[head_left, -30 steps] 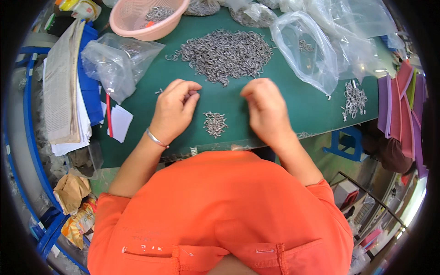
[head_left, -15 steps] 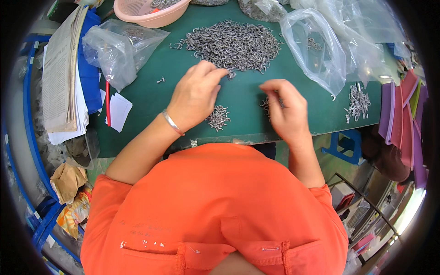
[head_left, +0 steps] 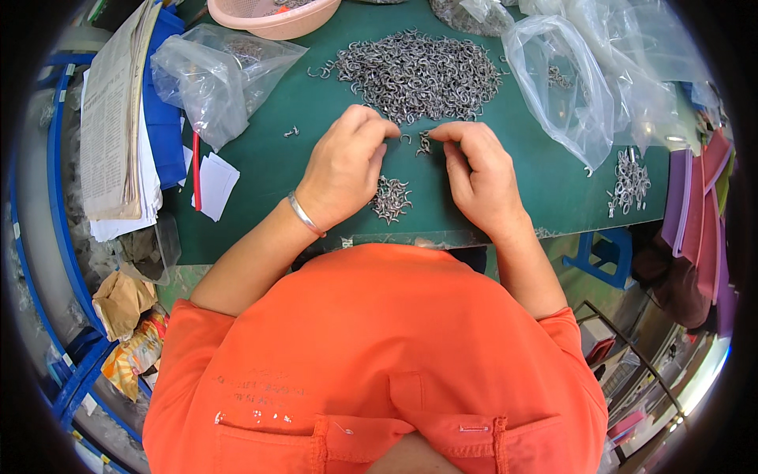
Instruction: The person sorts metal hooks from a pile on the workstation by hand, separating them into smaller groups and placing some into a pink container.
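A few small curved metal pieces lie in a tight cluster on a green bench, right at the index fingertip of the person's right hand, with the thumb held a little apart; whether that hand has any of them pinched, I cannot tell. Just left of the cluster, 1 single C-shaped piece sits beside the fingertips of the left hand, whose fingers are bent and turned inward; its grasp cannot be made out either. So the cluster and the single piece lie between the 2 hands, which face each other, near but apart. Just beyond the fingertips spreads a large heap of similar grey pieces. Nearer the body, between the wrists, is a small pile of the same kind. A silvery bracelet circles the left wrist. Farther out, clear plastic bags lie to either side of the heap, a pink basket stands at the far left, and paler metal parts lie at the right.
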`<state>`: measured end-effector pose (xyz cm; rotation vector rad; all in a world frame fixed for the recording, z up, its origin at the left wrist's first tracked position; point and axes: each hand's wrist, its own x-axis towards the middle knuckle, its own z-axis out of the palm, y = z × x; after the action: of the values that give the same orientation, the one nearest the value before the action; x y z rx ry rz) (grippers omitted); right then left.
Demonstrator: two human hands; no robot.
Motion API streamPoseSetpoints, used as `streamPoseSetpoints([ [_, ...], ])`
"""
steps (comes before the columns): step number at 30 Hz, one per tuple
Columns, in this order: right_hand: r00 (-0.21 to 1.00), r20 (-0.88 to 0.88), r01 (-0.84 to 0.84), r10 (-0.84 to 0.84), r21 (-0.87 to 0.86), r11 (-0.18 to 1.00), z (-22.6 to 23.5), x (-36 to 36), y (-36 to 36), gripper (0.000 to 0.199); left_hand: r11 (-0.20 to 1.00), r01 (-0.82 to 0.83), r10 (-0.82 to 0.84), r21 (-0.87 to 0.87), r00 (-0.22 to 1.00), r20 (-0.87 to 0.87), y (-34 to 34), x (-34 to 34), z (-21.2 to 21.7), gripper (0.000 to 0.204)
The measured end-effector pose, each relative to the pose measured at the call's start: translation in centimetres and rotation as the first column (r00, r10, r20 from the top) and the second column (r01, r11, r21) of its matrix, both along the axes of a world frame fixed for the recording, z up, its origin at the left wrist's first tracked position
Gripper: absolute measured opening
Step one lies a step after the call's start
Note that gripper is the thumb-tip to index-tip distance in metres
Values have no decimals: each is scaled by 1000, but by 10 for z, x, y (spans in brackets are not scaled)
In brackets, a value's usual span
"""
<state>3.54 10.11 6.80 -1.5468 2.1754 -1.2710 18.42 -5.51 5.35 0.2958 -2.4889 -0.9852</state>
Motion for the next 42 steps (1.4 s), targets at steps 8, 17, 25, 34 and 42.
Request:
streamPoseSetpoints([
  [8,985,-164,-60,55,-28,998,-12,9,-28,16,998,-31,27,62,998,61,-1,0,2,24],
  [17,994,59,82,-93,174,981,22,-18,32,16,996,28,-31,82,999,41,-1,-1,5,17],
  [25,991,-86,-107,103,-40,994,12,-7,12,19,990,60,-54,-124,997,50,12,-23,-3,16],
  [34,995,100,18,-25,68,998,1,-4,10,18,998,12,-16,67,998,64,0,-5,5,12],
  [42,994,105,15,-18,29,999,-3,5,1,17,988,-32,18,148,995,95,-5,-4,8,11],
])
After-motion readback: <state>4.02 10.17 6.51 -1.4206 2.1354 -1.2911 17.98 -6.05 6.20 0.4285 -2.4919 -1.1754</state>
